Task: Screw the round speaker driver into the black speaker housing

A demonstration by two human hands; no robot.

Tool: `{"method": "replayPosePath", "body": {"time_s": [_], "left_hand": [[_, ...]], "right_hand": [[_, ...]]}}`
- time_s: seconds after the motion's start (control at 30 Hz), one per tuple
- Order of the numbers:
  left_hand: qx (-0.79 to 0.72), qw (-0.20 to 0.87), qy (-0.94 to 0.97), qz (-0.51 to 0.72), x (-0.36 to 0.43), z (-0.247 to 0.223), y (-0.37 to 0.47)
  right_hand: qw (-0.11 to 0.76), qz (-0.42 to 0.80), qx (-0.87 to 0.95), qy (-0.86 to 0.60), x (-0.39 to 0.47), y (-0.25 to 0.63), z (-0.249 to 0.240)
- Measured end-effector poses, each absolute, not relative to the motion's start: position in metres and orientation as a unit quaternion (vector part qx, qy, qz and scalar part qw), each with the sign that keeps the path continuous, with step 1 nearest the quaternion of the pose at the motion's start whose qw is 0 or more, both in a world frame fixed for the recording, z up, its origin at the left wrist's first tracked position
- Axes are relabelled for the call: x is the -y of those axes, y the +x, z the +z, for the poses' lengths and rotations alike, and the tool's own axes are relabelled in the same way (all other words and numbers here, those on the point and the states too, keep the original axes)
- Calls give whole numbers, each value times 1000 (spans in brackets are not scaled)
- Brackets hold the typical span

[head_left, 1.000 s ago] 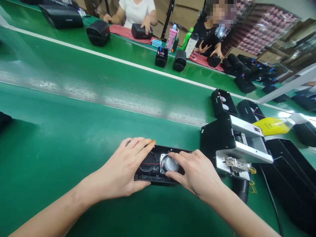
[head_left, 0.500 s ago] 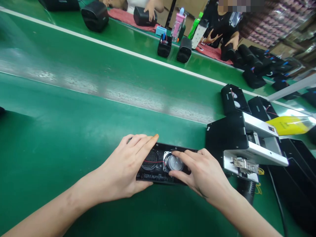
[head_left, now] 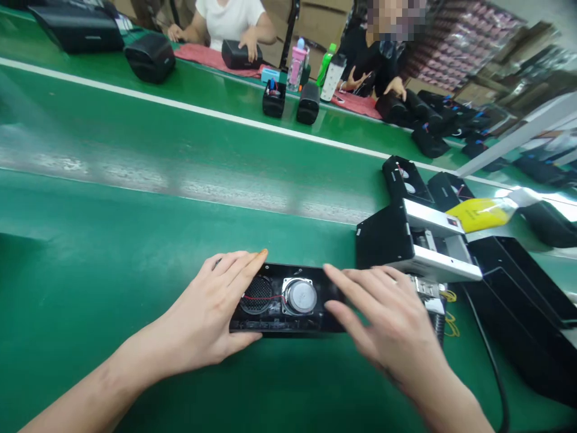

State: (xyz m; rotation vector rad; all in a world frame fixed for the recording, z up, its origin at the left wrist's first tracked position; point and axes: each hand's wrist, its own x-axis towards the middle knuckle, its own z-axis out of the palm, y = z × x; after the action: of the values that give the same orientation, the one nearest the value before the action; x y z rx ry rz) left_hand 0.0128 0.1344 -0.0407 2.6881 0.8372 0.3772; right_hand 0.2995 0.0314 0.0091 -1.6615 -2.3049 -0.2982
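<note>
Head view: one open speaker panel (head_left: 288, 300) flat on green belt (head_left: 112, 240), two round drivers showing. My left hand (head_left: 211, 319) clamps its left end; right hand (head_left: 387, 325) spread open over the right end, blurred. One metal fixture (head_left: 415, 240) just right. Farther: two black speakers (head_left: 291, 101), two co-workers seated.

Factory assembly line for speakers: long green conveyor belt with a white stripe (head_left: 180, 138) runs 9 to 3 o'clock. Co-workers sit at 12 and 1 o'clock over red cloth mats (head_left: 202, 57), handling black speaker housings (head_left: 151, 57). Stacked brown cardboard cartons (head_left: 315, 24) at 12, black-and-silver benchtop machine (head_left: 415, 240) at 3.
</note>
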Motion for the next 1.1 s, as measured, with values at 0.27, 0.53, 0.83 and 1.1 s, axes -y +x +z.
{"method": "replayPosePath", "body": {"time_s": [0.27,0.53,0.83,1.1], "left_hand": [[-288,140,942,105,-141,-23,0],[-259,80,957,103,-132,-1,51],[-220,36,972,78,-136,-29,45],[-209,44,972,95,-141,-33,54]], "right_hand": [[215,-1,349,-912,73,422,2],[280,111,302,-905,55,459,-68],[625,299,206,-692,73,445,-69],[811,285,219,-462,84,411,-32]]}}
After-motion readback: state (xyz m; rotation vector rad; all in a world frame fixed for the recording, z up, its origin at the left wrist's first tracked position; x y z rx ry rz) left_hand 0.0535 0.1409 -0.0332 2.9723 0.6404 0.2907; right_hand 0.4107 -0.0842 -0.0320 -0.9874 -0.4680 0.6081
